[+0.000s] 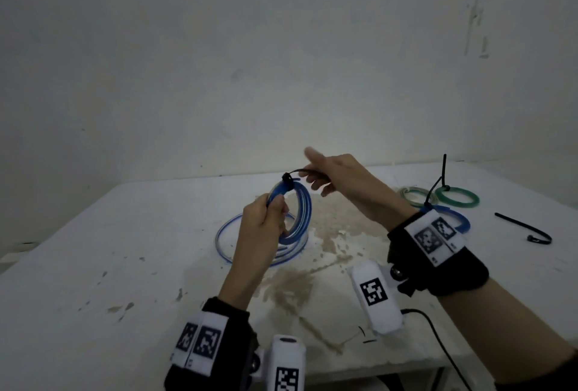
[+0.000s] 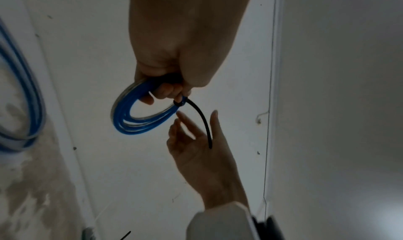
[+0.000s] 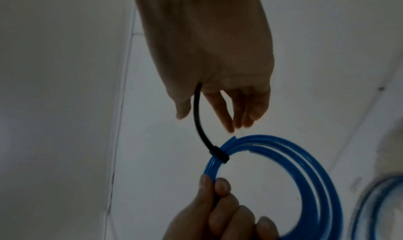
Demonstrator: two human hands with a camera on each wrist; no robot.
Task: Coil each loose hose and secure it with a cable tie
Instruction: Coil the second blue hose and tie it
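The left hand [image 1: 266, 221] grips a blue hose coil [image 1: 295, 215] held upright above the white table [image 1: 125, 265], its ring standing on edge with the open face turned roughly toward the right hand, fingers and thumb curled round the bundled turns near the top. A black cable tie [image 1: 289, 178] is cinched round the turns just above that grip, and its free tail runs up and to the right into the right hand [image 1: 341, 182], lying between the thumb and the loosely spread fingers; whether the tail is actually pinched I cannot tell. The two hands are apart, joined only by the tie. Flat on the table under the held coil lies a second, wider blue hose loop [image 1: 231, 240], over a brown stain [image 1: 300, 281]. To the right lie a green coil [image 1: 458, 197], a paler coil [image 1: 413, 196] and a blue coil [image 1: 463, 221] partly hidden by the right wrist, with a tie tail sticking upright from that group. A spare black tie [image 1: 525, 228] lies further right, curved at one end
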